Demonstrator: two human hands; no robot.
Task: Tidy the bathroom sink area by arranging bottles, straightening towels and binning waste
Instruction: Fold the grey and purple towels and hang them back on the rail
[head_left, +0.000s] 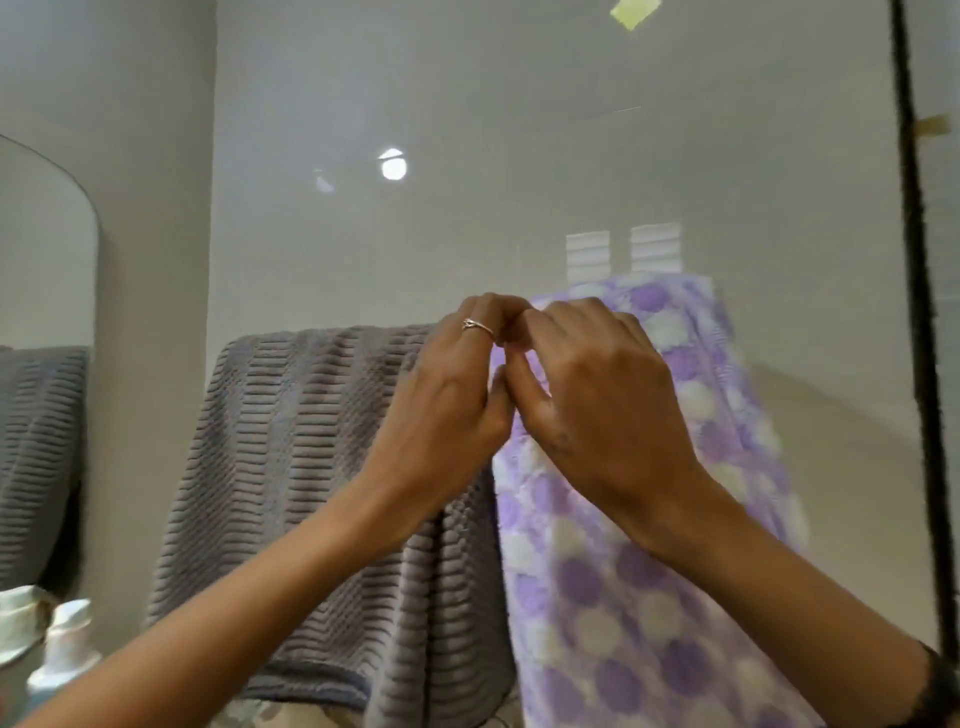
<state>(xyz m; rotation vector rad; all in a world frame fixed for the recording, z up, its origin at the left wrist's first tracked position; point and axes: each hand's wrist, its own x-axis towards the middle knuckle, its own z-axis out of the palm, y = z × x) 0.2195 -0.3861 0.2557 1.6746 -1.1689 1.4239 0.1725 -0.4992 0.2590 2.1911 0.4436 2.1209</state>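
Note:
A grey ribbed towel (311, 467) hangs on the left and a purple-and-white spotted towel (649, 597) hangs beside it on the right, both draped over a rail hidden by the cloth. My left hand (452, 395), with a ring on one finger, and my right hand (597, 395) meet at the top left corner of the spotted towel. The fingers of both hands are curled over that towel's top edge, pinching the cloth where the two towels touch.
A mirror (41, 312) on the far left reflects the grey towel. White bottles (62, 649) stand at the lower left corner. A glass panel with a dark frame (914, 312) runs down the right side behind the towels.

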